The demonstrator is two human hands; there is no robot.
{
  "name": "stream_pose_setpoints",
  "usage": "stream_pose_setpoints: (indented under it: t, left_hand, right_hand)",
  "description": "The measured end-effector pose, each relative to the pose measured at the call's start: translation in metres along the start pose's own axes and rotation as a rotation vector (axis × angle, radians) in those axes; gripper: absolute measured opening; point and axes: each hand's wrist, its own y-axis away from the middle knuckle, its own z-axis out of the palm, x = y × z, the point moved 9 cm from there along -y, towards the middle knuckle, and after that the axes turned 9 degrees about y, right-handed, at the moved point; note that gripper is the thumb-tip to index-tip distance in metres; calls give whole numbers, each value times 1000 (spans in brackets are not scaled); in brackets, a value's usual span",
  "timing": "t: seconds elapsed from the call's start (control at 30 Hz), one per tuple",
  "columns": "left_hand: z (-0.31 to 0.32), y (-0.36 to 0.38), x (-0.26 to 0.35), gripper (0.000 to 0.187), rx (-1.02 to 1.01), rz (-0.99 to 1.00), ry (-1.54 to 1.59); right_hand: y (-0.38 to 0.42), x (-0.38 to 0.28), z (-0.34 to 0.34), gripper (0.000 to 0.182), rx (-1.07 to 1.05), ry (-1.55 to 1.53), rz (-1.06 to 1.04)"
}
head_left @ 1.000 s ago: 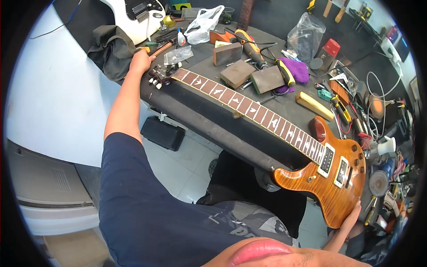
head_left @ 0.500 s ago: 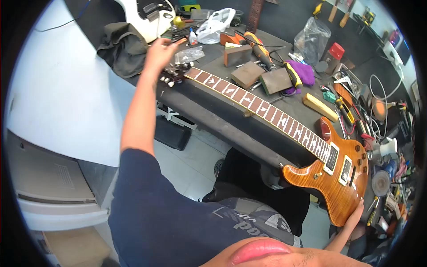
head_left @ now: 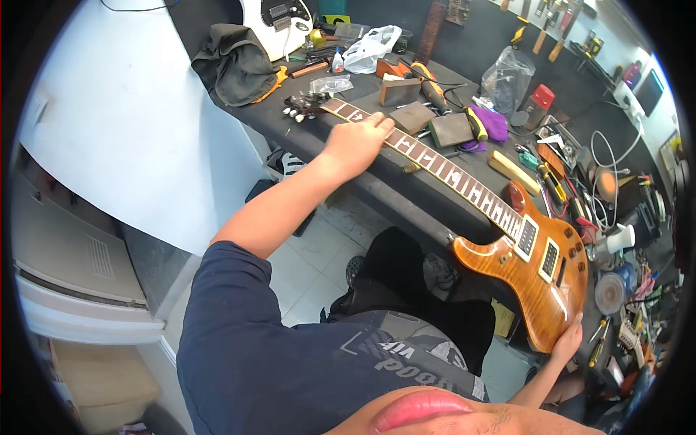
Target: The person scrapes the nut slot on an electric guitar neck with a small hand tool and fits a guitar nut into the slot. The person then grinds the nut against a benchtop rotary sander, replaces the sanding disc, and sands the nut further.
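Note:
An amber-brown electric guitar point(head_left: 500, 262) without strings lies across the front edge of the dark workbench, its headstock point(head_left: 303, 106) at the upper left and its body at the right. My left hand point(head_left: 359, 145) is wrapped over the neck near the headstock end, fingers curled on the fretboard point(head_left: 442, 168). At the lower end of the body my right hand point(head_left: 568, 341) rests against the rim, its fingers partly hidden by the guitar. Two pickups with cream frames sit in the body.
Sanding blocks point(head_left: 449, 130), a wooden-handled tool point(head_left: 514, 172), a purple cloth point(head_left: 488, 124) and a plastic bag point(head_left: 370, 48) lie behind the neck. A dark cloth bag point(head_left: 235, 67) and a white guitar body point(head_left: 274, 27) are at the upper left. Tools crowd the right side.
My left hand has moved right and down from the bench items beyond the headstock onto the neck. My right hand stays at the body's edge. The view has shifted slightly.

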Motion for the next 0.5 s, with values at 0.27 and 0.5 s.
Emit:
stream_pose_setpoints:
  t: [0.27,0.5]
  left_hand:
    - [-39,4,-46,48,91,-49,65]
    - [-20,12,-109,59,-10,-116,38]
  right_hand:
    - [56,-126,30,51,7,63,20]
    - [80,-170,45,75,129,243,-29]
